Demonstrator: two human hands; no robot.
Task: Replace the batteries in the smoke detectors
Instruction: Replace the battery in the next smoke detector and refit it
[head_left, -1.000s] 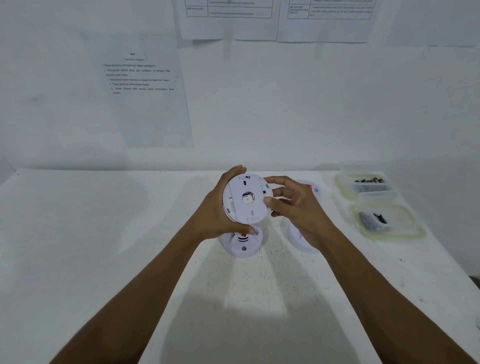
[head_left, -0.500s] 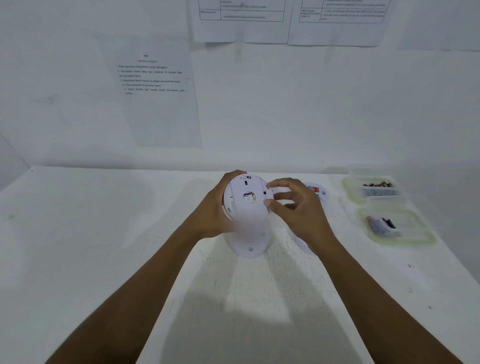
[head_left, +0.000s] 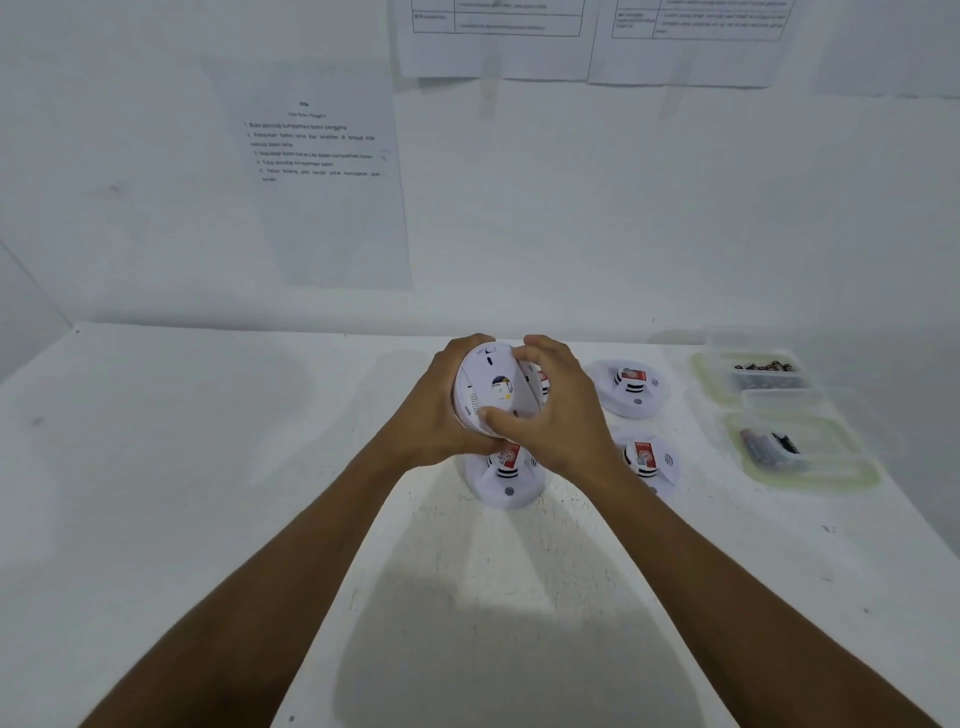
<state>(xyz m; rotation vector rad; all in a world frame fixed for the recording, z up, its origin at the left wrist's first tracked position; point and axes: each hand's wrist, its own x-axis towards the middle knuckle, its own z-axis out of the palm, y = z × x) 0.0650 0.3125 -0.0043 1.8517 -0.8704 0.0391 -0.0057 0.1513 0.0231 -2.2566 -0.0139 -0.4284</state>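
Smoke detector (head_left: 493, 389), a smooth white plastic disc, is held up above the tabletop (head_left: 208, 467) centre, back plate toward the camera. Left hand (head_left: 441, 415) cups its left rim. The right hand (head_left: 561, 415), a second ago only fingertips at the edge, now curls over the right rim, thumb on the plate (probably twisting it open). Three more detectors (head_left: 631, 389) lie below and right, with translucent battery tubs (head_left: 795, 452) far right.

1. The left hand (head_left: 436, 415) is bare; the left forearm (head_left: 291, 571) is uncovered from wrist to near frame edge.
2. The right hand (head_left: 563, 421) and right forearm (head_left: 727, 571) are likewise uncovered.
3. The fingernails (head_left: 483, 415) appear short, though blur leaves this uncertain.
4. Both forearms are slender and taper toward the wrists.
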